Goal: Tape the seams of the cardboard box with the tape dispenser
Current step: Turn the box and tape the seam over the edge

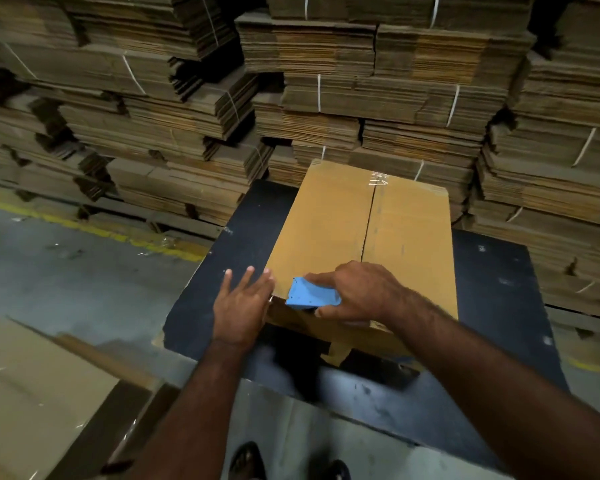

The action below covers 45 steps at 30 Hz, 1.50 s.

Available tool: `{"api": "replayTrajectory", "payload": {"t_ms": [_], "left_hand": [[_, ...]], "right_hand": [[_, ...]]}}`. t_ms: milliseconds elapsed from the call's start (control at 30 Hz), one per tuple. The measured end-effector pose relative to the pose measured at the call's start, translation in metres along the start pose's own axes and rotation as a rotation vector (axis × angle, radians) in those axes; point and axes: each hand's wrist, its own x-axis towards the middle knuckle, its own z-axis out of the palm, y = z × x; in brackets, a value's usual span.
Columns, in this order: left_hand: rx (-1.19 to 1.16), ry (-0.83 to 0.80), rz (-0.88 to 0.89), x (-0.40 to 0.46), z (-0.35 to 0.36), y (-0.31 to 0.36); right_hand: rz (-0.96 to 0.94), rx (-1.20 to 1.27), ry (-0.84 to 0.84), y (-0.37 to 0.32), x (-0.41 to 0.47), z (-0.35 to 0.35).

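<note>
1. Far left, flat cardboard sheets (32, 386) lie on the concrete floor (66, 271), out of the way. A yellow line (94, 230) painted on the floor runs toward the desk.
2. The left hand (241, 306) is spread, fingers straight, laid against the box's near-left corner. I judge it is there to brace the box so it does not slide under the pull of the tape.
3. The tape dispenser (310, 295), blue, sits at the box's near edge, just beside the left hand. The right hand (355, 294) grips it, fingers curled over the top and thumb underneath. It looks placed to start or finish a strip at that edge, though I cannot see the tape itself there.
4. The cardboard box (329, 216) stands on the black desk (499, 282), flaps closed, with the centre seam (368, 223) running away from the person. The seam shows as a dark, open line with no gloss of tape that I can make out, so it seems not yet sealed.
5. White scribbled marks (378, 178) sit at the box's far end; I cannot read them. No brand or label shows anywhere.
6. Behind and to the right, strapped bundles of flattened boxes (413, 98) are stacked high, likely stock waiting to be made up.
</note>
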Motion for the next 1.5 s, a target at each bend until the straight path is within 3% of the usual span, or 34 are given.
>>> {"api": "replayTrajectory", "payload": {"t_ms": [167,367,533,700,867,1133,1267,1500], "left_hand": [[0.011,-0.022,-0.048,0.001,-0.003,0.003],[0.057,-0.037,-0.105,0.022,-0.006,-0.006],[0.083,-0.017,-0.011,0.038,-0.005,0.002],[-0.115,0.045,0.080,0.024,0.014,0.032],[-0.151,0.155,0.137,0.028,0.027,0.003],[-0.229,-0.031,0.120,0.040,0.018,-0.036],[-0.228,-0.024,0.149,0.040,0.015,-0.039],[-0.180,-0.063,0.159,0.038,0.011,-0.039]], "right_hand": [[0.043,0.059,-0.039,0.032,-0.033,0.004],[0.064,-0.004,-0.030,0.019,-0.005,0.006],[0.087,-0.015,-0.055,0.018,0.010,0.002],[0.081,-0.008,-0.095,0.020,0.017,-0.001],[0.084,0.003,-0.084,0.008,0.027,-0.003],[0.108,0.031,-0.146,-0.015,0.064,-0.009],[0.119,0.075,-0.121,0.004,0.033,-0.012],[0.194,0.008,-0.219,0.014,-0.004,-0.005]]}}
